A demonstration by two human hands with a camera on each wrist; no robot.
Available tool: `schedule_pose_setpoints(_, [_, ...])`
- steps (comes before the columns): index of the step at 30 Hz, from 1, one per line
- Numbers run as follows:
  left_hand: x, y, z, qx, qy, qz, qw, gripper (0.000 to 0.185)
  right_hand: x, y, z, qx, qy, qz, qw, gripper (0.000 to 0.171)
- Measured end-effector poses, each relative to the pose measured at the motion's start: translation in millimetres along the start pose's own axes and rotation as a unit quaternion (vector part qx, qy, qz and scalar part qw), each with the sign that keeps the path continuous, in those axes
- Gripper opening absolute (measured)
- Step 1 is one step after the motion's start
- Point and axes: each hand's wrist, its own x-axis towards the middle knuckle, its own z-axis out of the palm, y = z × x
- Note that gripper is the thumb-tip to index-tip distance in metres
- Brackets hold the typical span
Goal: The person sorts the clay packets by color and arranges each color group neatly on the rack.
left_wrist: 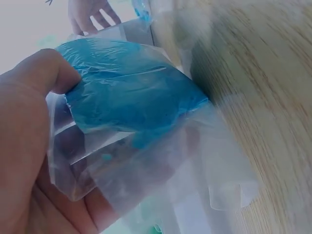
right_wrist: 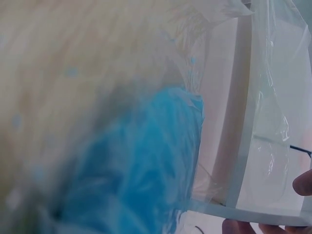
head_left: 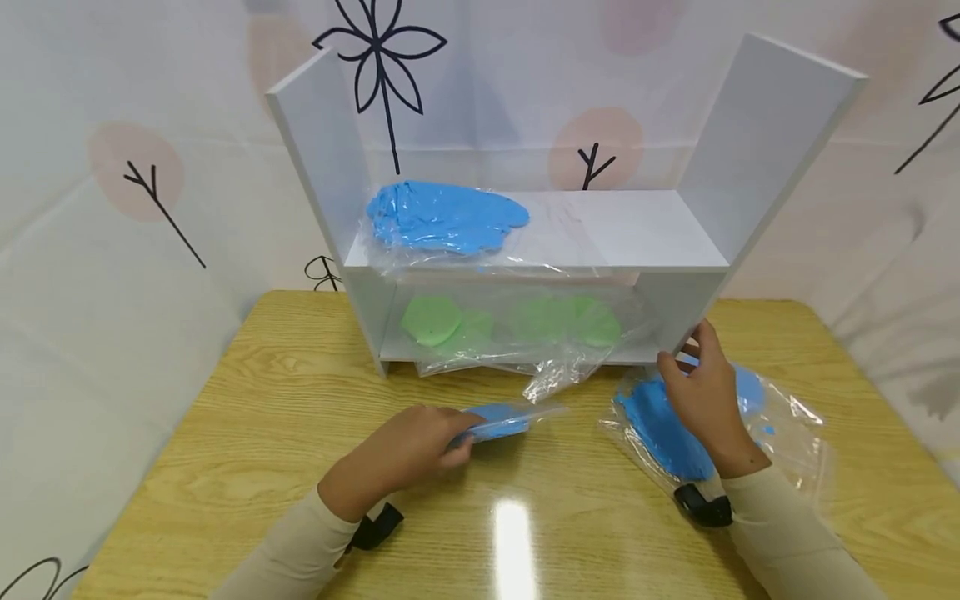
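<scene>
My left hand [head_left: 408,454] pinches a clear plastic bag of blue clay-like material [head_left: 498,421] over the table, in front of the white shelf unit [head_left: 626,225]. In the left wrist view the thumb presses on the blue filling [left_wrist: 126,92], and the other fingers show through the plastic beneath. My right hand [head_left: 705,400] grips the unit's right side panel near its bottom; in the right wrist view the thumb [right_wrist: 303,184] and fingertips lie on either side of the panel edge. Under that hand, another clear bag with blue filling [head_left: 663,429] lies on the table.
A bag of blue material [head_left: 450,218] lies on the upper shelf, its plastic hanging over the front edge. Clear bags with green round pieces [head_left: 431,321] occupy the lower compartment, one corner sticking out. Behind the wooden table [head_left: 247,392] hangs a patterned cloth [head_left: 187,75].
</scene>
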Motion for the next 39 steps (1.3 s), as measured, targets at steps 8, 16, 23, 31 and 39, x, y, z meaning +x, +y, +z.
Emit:
schedule_pose_setpoints(8, [0.2,-2.7,-1.7,-0.018,0.012,-0.021,0.9995,0.021,-0.7,-1.6,-0.9,-0.001,-0.003,-0.003,1.0,0.065])
schedule_pose_setpoints(16, [-1.2,-4.3,-1.9,-0.035,0.046,-0.043,0.9974,0.012,-1.8,-1.8,0.3,0.0,-0.005,-0.004,1.0,0.066])
schedule_pose_setpoints(23, [-0.6,-0.4,-8.6,-0.108,0.048,-0.069,0.9906,0.019,-1.3,-2.5,-0.7,0.003,-0.006,0.003,1.0,0.065])
schedule_pose_setpoints(31, [-1.4,4.1,-13.4,-0.23,0.06,-0.11,0.9651,0.021,0.5,-0.5,0.8,0.0,0.003,-0.004,1.0,0.066])
schedule_pose_setpoints(39, [-3.3,5.9,-13.8,-0.307,0.081,-0.119,0.9406,0.025,-0.6,-0.7,1.8,0.001,0.003,-0.007,1.0,0.067])
